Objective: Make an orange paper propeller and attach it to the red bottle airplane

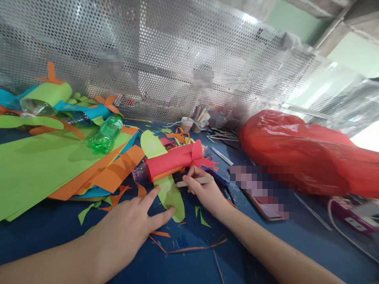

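A toy plane made from a plastic bottle wrapped in red paper lies on the blue table, its bottle neck toward the left. Light green paper wings stick out on both sides, and red tail fins stand at its right end. My left hand has its fingers spread, with fingertips resting on the near wing. In my right hand is a pale marker, pinched between the fingers, its tip at the near wing's right edge.
Left are stacked coloured sheets, a green bottle piece and other bottle planes. Pen cups stand by the perforated metal screen. A red plastic bag, a phone and a power strip lie right. Paper scraps surround the plane.
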A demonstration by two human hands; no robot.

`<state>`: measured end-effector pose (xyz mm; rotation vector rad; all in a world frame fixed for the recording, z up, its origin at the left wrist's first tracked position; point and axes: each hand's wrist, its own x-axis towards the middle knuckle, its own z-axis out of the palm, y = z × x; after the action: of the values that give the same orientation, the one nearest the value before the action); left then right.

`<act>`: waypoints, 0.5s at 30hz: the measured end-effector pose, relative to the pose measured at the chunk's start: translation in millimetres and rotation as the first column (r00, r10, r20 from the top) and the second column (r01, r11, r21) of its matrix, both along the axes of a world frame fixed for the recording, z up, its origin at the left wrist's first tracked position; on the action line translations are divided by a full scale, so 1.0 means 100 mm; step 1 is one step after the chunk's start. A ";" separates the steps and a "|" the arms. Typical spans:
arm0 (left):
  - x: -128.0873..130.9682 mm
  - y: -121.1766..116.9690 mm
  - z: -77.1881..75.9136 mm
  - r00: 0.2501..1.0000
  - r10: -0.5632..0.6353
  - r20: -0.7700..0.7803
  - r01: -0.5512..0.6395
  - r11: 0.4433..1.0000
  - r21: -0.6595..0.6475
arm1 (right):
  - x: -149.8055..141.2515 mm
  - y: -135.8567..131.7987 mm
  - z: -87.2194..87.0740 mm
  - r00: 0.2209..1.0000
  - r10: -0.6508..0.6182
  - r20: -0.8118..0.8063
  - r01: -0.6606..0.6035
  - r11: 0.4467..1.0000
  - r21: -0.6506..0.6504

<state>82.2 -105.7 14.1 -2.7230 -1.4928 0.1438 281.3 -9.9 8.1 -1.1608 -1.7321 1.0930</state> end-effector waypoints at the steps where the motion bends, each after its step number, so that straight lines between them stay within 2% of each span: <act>1: 0.00 0.00 0.00 1.000 0.001 0.003 -0.001 1.000 -0.001 | 0.00 0.00 0.00 1.000 0.001 0.001 -0.001 1.000 0.000; 15: 0.02 0.00 0.06 1.000 -0.012 -0.028 0.012 1.000 -0.017 | 0.01 0.01 -0.03 1.000 0.014 0.009 -0.014 1.000 0.005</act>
<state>83.7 -105.7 20.4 -2.7301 -1.4748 0.1945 282.3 -9.0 5.6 -1.1535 -1.7511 1.0935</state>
